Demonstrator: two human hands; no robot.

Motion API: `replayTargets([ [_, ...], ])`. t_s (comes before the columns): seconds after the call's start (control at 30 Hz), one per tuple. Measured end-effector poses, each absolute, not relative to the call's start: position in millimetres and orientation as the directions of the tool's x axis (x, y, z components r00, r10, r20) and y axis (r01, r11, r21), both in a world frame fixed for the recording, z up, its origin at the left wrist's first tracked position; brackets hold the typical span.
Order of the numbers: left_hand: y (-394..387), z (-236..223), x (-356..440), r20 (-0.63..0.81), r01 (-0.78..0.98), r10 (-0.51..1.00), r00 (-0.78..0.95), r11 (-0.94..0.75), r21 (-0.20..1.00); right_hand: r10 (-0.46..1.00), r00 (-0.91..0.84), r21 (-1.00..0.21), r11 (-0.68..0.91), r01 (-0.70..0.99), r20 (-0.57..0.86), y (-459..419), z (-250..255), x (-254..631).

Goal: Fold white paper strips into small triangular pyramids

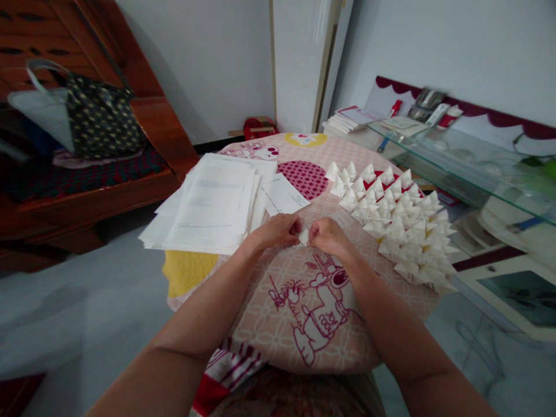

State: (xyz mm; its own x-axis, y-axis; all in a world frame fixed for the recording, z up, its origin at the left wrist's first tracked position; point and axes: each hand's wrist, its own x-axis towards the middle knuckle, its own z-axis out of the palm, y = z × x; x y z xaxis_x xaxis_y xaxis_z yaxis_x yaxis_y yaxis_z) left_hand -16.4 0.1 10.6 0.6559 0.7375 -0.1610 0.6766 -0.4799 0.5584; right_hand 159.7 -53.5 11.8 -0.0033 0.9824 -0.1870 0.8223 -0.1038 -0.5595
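Small white paper [303, 237] is between the left hand [284, 230] and the right hand [325, 235], over the cloth-covered surface [260, 324], and the grip of each hand is closed in a pinch on it. Farther, at left lies a stack of sheets [208, 200]; at right stand many pointed paper pieces [398, 229], and beyond them is a glass shelf [456, 156].

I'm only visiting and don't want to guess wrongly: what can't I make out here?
All in the head view:
Small white paper: full shape hidden by the left grip and right grip.
Paper stack: print too small and faint to read.
Green leaves: blurred and cut off by the right edge.
Patterned bag: contents hidden by its sides.
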Motion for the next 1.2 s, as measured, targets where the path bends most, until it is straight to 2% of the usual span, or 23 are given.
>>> replayTargets([
  [0.1,1,10,-17,-0.158,0.670,0.734,0.660,-0.480,0.566,0.977,-0.011,-0.698,-0.144,0.702,-0.213,-57,12,165],
  [0.2,1,11,-16,-0.145,0.654,0.729,0.669,-0.486,0.580,0.958,0.034,-0.842,-0.268,0.468,-0.286,-60,12,169],
  [0.3,-1,11,-12,-0.135,0.674,0.751,0.646,-0.479,0.563,0.949,0.119,-0.901,-0.314,0.298,-0.291,-58,9,172],
  [0.4,-5,12,-7,-0.132,0.705,0.768,0.626,-0.486,0.518,0.952,0.193,-0.920,-0.284,0.271,-0.237,-53,4,176],
  [0.5,-6,12,-3,-0.138,0.714,0.767,0.627,-0.494,0.496,0.968,0.226,-0.925,-0.183,0.332,-0.111,-49,0,186],
  [0.6,-5,12,-4,-0.142,0.678,0.758,0.637,-0.462,0.572,0.993,0.113,-0.903,-0.064,0.425,-0.017,-50,0,199],
  [0.7,-3,13,-7,-0.086,0.584,0.757,0.648,-0.421,0.694,0.996,-0.051,-0.909,-0.046,0.414,-0.073,-54,4,205],
  [0.8,-2,14,-9,0.012,0.484,0.764,0.646,-0.421,0.767,0.983,-0.126,-0.942,-0.085,0.326,-0.132,-56,9,201],
  [1.03,-5,13,-8,0.072,0.374,0.757,0.650,-0.401,0.836,0.993,0.014,-0.985,-0.120,0.124,-0.119,-58,12,189],
  [1.2,-6,21,-10,0.155,0.290,0.739,0.655,-0.436,0.852,0.993,-0.034,-0.992,-0.114,0.048,-0.116,-61,16,188],
])
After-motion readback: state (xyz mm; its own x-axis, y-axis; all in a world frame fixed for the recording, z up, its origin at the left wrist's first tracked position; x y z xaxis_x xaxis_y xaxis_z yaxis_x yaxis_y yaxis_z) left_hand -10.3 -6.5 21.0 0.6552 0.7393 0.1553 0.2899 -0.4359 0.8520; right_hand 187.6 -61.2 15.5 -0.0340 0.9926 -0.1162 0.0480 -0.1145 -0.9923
